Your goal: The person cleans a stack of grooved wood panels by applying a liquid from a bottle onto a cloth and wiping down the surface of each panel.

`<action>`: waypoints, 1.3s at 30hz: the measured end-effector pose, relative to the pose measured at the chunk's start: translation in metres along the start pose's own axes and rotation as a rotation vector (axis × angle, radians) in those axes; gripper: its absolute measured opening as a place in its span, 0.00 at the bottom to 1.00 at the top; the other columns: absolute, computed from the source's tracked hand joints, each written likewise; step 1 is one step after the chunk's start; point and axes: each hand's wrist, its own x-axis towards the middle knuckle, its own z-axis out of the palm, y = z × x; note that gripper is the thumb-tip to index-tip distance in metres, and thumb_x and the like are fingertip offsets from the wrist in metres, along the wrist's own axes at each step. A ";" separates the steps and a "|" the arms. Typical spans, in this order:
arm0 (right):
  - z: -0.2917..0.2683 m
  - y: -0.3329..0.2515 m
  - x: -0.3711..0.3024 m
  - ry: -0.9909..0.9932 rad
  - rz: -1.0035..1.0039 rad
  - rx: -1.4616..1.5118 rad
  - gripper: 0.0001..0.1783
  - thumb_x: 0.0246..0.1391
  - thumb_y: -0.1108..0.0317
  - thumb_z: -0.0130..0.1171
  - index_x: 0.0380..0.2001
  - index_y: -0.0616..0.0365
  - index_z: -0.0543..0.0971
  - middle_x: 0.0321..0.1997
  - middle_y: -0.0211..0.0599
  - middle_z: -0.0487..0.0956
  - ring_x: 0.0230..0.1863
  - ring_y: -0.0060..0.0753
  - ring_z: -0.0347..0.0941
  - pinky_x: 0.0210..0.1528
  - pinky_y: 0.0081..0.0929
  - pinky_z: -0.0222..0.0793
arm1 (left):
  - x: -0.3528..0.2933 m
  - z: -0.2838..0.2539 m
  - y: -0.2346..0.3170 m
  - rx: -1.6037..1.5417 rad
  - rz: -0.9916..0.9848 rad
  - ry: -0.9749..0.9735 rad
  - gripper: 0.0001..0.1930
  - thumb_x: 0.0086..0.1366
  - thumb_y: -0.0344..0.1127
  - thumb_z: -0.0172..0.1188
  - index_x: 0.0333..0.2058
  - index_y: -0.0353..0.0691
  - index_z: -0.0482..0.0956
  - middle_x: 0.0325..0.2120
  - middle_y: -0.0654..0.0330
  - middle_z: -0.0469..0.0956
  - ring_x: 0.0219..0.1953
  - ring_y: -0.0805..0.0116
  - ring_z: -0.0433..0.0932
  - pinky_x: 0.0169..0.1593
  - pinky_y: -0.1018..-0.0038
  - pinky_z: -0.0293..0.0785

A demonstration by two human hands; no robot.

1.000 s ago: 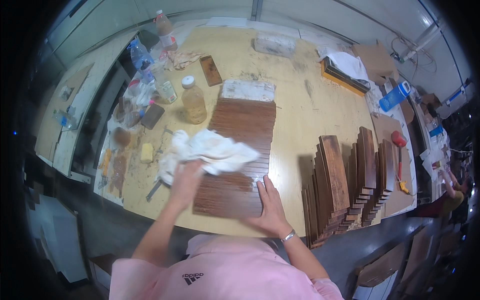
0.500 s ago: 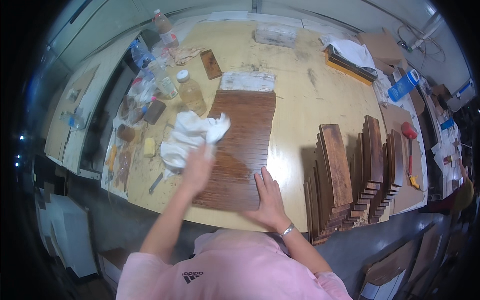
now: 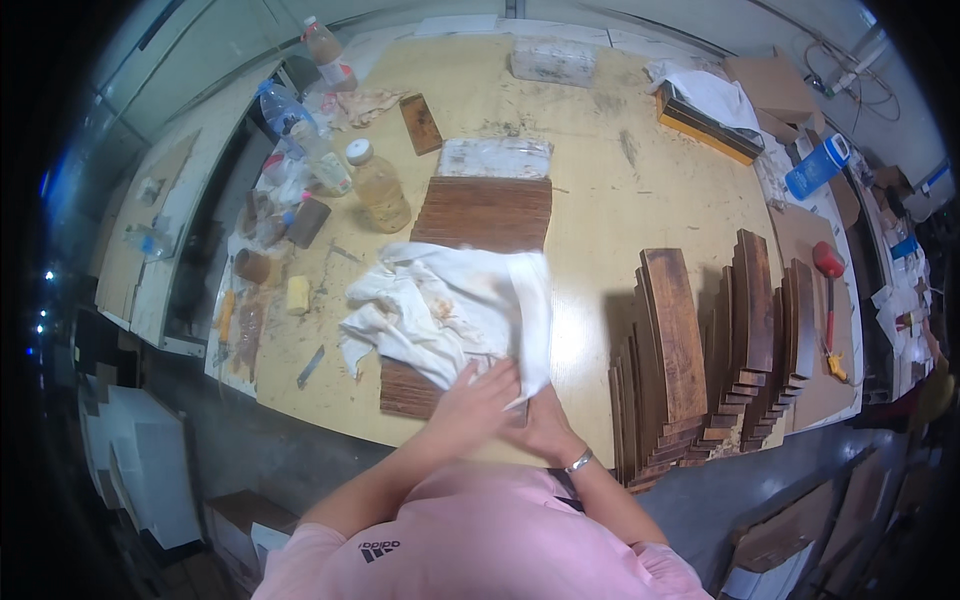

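Observation:
A row of brown wooden strips [image 3: 480, 215] lies side by side on the table, its middle covered by a crumpled white cloth [image 3: 440, 300] with brown stains. My left hand [image 3: 475, 408] is on the cloth's near edge, gripping it, its fingers slightly blurred. Close beside it, at the near right corner of the strips, is my right hand [image 3: 545, 428], with a silver bracelet on the wrist. The cloth hangs over its fingers, so their grip is hidden. At the far end of the strips sits a white-smeared block [image 3: 495, 158].
Stacks of brown wooden boards [image 3: 675, 335] stand at the right. A bottle of yellowish liquid [image 3: 378, 190], a yellow block [image 3: 298, 295] and a thin blade-like piece [image 3: 311, 368] are on the left. Farther right are a blue bottle [image 3: 817, 168] and a red-headed tool [image 3: 828, 262].
My left hand has brought the cloth rightward and nearer, spreading it across the strips. It now meets my right hand, whose fingers were showing before and are now partly under the cloth.

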 end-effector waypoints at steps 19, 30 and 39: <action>0.005 -0.008 -0.002 0.230 -0.059 0.045 0.68 0.32 0.57 0.78 0.73 0.62 0.48 0.71 0.62 0.58 0.70 0.61 0.56 0.71 0.43 0.55 | -0.020 0.010 -0.006 0.063 -0.036 -0.003 0.26 0.67 0.36 0.53 0.63 0.36 0.67 0.65 0.44 0.64 0.71 0.52 0.58 0.72 0.44 0.43; 0.002 -0.001 -0.004 0.198 -0.098 -0.077 0.80 0.30 0.56 0.78 0.74 0.64 0.31 0.73 0.62 0.54 0.70 0.61 0.55 0.71 0.46 0.54 | -0.081 -0.036 -0.124 -1.140 -0.816 0.334 0.23 0.77 0.45 0.47 0.57 0.30 0.71 0.52 0.53 0.77 0.53 0.66 0.76 0.58 0.68 0.68; 0.000 -0.019 -0.006 0.124 0.014 -0.042 0.79 0.32 0.54 0.79 0.73 0.67 0.32 0.72 0.60 0.56 0.66 0.63 0.57 0.72 0.46 0.52 | -0.097 0.020 -0.092 -1.542 -0.771 0.728 0.22 0.76 0.42 0.49 0.58 0.28 0.70 0.55 0.57 0.75 0.58 0.70 0.71 0.63 0.70 0.62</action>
